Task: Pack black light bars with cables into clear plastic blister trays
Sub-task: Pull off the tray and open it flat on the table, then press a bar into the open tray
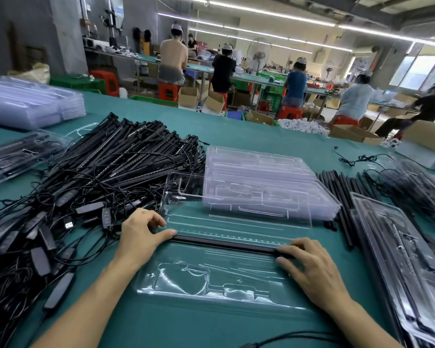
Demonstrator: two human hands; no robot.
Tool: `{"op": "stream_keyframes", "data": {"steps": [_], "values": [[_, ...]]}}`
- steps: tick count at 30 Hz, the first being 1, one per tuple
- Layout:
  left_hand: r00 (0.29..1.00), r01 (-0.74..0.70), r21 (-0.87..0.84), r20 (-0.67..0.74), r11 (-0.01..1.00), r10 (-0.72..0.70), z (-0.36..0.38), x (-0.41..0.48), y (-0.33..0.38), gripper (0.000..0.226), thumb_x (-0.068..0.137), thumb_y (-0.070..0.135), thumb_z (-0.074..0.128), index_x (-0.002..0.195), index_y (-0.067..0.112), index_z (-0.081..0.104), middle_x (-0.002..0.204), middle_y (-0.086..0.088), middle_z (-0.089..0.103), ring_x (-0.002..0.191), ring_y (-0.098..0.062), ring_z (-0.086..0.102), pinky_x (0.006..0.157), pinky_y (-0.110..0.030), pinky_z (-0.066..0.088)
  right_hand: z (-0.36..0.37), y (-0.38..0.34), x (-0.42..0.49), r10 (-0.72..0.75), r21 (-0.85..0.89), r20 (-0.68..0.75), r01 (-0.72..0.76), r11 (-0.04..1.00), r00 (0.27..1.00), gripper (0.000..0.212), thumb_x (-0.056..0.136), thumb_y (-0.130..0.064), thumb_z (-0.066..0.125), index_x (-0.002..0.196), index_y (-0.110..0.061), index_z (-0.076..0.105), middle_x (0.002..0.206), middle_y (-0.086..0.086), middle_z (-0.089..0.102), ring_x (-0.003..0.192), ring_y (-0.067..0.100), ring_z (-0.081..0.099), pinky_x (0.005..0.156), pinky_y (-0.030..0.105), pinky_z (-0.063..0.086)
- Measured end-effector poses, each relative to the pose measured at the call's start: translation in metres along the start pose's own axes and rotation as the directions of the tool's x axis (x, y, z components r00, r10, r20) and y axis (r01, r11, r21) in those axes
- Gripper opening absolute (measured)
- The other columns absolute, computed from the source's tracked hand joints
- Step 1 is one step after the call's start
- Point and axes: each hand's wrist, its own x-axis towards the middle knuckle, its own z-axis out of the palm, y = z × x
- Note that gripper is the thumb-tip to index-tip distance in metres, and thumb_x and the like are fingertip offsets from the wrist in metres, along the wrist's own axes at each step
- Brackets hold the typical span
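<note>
Green table [186, 330]: light bar [224, 243] runs left-right across our tray [211, 295], one end per hand. Right hand [314, 270] pinches its end; left hand [141, 234] thumbs the other, grip unclear.

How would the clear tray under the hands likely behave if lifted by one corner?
Probably floppy: the clear blister tray looks like thin moulded film, so it would likely sag and twist. Likely very light and apt to slide on the green table; the left hand and right hand hold the light bar by its ends across it.
</note>
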Motion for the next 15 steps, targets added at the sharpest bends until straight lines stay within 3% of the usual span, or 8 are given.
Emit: {"op": "stream_keyframes", "data": {"steps": [3,7,10,12,15], "values": [[1.0,0.007,0.005,0.009,1.0,-0.007,0.0,0.0,0.003,0.03,0.064,0.029,0.092,0.072,0.028,0.063,0.083,0.009,0.057,0.072,-0.005,0.056,0.063,-0.011,0.038,-0.005,0.002,0.002,0.0,0.044,0.133,-0.006,0.999,0.991,0.029,0.089,-0.048,0.059,0.117,-0.042,0.068,0.11,-0.014,0.052,0.106,0.009,0.05,0.095,0.025,0.039],[0.999,-0.048,0.035,-0.01,0.998,0.048,0.0,-0.005,0.008,0.027,0.067,0.025,0.09,0.074,0.023,0.063,0.083,0.01,0.057,0.074,-0.003,0.056,0.063,-0.01,0.04,-0.007,0.002,-0.003,-0.009,0.038,0.199,0.001,0.999,0.98,0.043,0.086,-0.06,0.042,0.121,-0.045,0.063,0.113,-0.013,0.047,0.107,0.011,0.046,0.099,0.032,0.04],[0.989,-0.132,0.073,-0.05,0.989,0.136,-0.003,-0.008,0.014,0.021,0.074,0.017,0.086,0.076,0.018,0.064,0.082,0.007,0.059,0.072,-0.001,0.057,0.064,-0.015,0.049,-0.007,0.003,-0.005,0.009,0.051,0.177,-0.019,0.999,0.984,0.041,0.085,-0.059,0.045,0.119,-0.045,0.064,0.111,-0.014,0.047,0.105,0.011,0.046,0.097,0.034,0.041],[0.982,-0.147,0.153,-0.095,0.977,0.162,-0.006,-0.009,0.017,0.018,0.079,0.019,0.081,0.076,0.018,0.063,0.077,0.007,0.06,0.065,-0.005,0.057,0.054,-0.022,0.052,-0.006,0.003,-0.005,0.041,0.061,0.17,-0.052,0.997,0.985,0.033,0.087,-0.054,0.054,0.117,-0.046,0.065,0.11,-0.014,0.046,0.104,0.01,0.045,0.096,0.033,0.04],[0.961,-0.137,0.319,-0.186,0.938,0.203,-0.012,-0.005,0.025,0.019,0.082,0.023,0.079,0.074,0.018,0.062,0.067,0.007,0.06,0.062,-0.01,0.051,0.043,-0.014,0.029,-0.002,0.006,-0.001,0.058,0.066,0.164,-0.07,0.995,0.985,0.025,0.089,-0.042,0.065,0.112,-0.048,0.066,0.106,-0.014,0.045,0.101,0.011,0.045,0.093,0.032,0.039]]}}
